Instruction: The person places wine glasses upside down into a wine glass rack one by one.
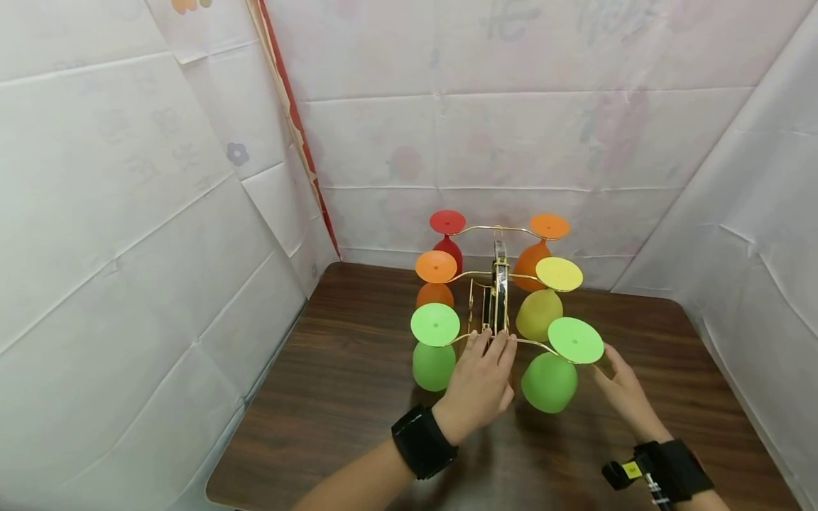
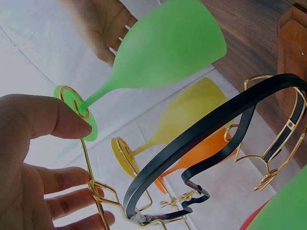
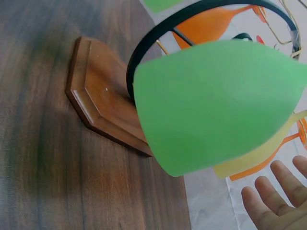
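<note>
A gold-and-black wine glass rack stands on the table, with coloured wine glasses hanging upside down from its wire arms. My left hand is at the front arm, fingers over the gold wire and thumb under it in the left wrist view. Beside the right front green wine glass is my right hand, its fingers loosely extended near the foot. A second green wine glass hangs at the left front. Behind are a yellow wine glass, orange ones and a red one.
The rack has a wooden base with bevelled edges. Under it lies a dark wood-grain table with rounded corners. White printed sheets enclose the back and both sides.
</note>
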{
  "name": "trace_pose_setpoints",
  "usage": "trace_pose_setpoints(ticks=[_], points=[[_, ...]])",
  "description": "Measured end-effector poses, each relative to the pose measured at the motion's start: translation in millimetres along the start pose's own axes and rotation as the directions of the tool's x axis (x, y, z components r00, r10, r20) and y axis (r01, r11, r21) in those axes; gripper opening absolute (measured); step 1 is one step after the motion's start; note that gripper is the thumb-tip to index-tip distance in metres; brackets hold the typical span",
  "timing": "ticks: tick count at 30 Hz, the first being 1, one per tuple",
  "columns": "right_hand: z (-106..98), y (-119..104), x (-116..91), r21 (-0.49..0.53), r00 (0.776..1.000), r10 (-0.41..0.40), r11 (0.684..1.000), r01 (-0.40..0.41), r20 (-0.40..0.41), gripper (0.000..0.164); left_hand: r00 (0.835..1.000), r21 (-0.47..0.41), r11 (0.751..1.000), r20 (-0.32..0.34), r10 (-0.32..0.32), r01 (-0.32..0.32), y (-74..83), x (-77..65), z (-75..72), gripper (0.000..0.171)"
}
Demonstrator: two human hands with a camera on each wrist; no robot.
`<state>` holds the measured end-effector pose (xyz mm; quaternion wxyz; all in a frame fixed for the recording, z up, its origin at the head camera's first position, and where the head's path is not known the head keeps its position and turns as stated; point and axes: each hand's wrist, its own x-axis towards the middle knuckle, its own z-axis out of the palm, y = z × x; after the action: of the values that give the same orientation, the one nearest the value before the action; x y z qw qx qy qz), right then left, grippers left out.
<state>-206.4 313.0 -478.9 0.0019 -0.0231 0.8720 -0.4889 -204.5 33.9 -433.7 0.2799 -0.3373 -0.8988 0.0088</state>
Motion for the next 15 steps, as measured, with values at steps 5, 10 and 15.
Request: trace_pose_setpoints(ticks=[5, 10, 15], points=[[5.0, -1.2, -14.1, -0.039, 1.000, -0.018, 0.999, 0.017, -0.025, 0.059, 1.000, 0.001, 1.000, -0.006, 0.002, -0.002, 0.5, 0.6, 0.2, 0.059], [9.9, -6.7, -26.7, -0.009, 0.999, 0.034, 0.999, -0.034, -0.025, 0.063, 1.000, -0.015, 1.000, -0.012, 0.003, -0.003, 0.3, 1.3, 0.4, 0.059], [16.1, -13.5, -38.1, -0.031, 0.997, 0.072, 0.997, -0.073, -0.022, 0.066, 1.000, -0.048, 0.999, 0.005, -0.006, 0.006, -2.8, -0.2, 0.7, 0.060]])
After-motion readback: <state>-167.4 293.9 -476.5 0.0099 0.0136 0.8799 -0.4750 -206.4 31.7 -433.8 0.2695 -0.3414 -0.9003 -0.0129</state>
